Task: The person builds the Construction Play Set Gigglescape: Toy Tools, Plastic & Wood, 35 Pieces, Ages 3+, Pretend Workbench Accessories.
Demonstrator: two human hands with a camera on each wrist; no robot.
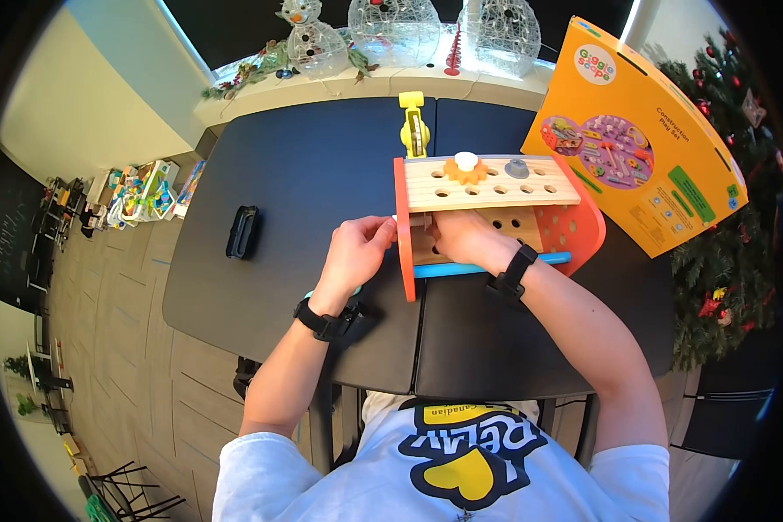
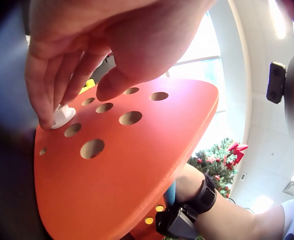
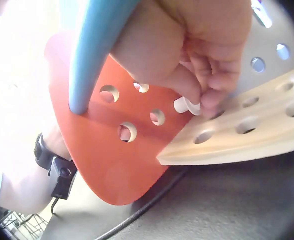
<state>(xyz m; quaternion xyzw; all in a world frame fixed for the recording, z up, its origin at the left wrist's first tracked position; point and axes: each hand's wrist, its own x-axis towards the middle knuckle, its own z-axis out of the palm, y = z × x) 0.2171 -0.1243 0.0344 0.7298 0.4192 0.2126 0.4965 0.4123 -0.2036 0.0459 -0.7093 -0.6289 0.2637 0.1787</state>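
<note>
The wooden toy toolbox (image 1: 496, 193) has orange-red side panels with holes. At its left panel (image 2: 137, 165), my left hand (image 1: 361, 248) pinches the head of a white toy bolt (image 2: 63, 116) from outside. The bolt's shank (image 3: 179, 105) comes through a hole to the inner face. My right hand (image 1: 465, 237) reaches in under the perforated top board (image 1: 530, 193). Its thumb and fingers pinch a small pale round piece (image 3: 192, 107) at the shank's end; the fingers hide part of it, and I cannot tell whether it is a nut.
On the top board sit an orange gear (image 1: 466, 170) with a white bolt head and a grey nut (image 1: 517, 169). A yellow toy tool (image 1: 415, 130) stands behind. A blue rod (image 1: 461, 268) crosses the front. The orange box (image 1: 639, 139) stands right, a black case (image 1: 243, 232) lies left.
</note>
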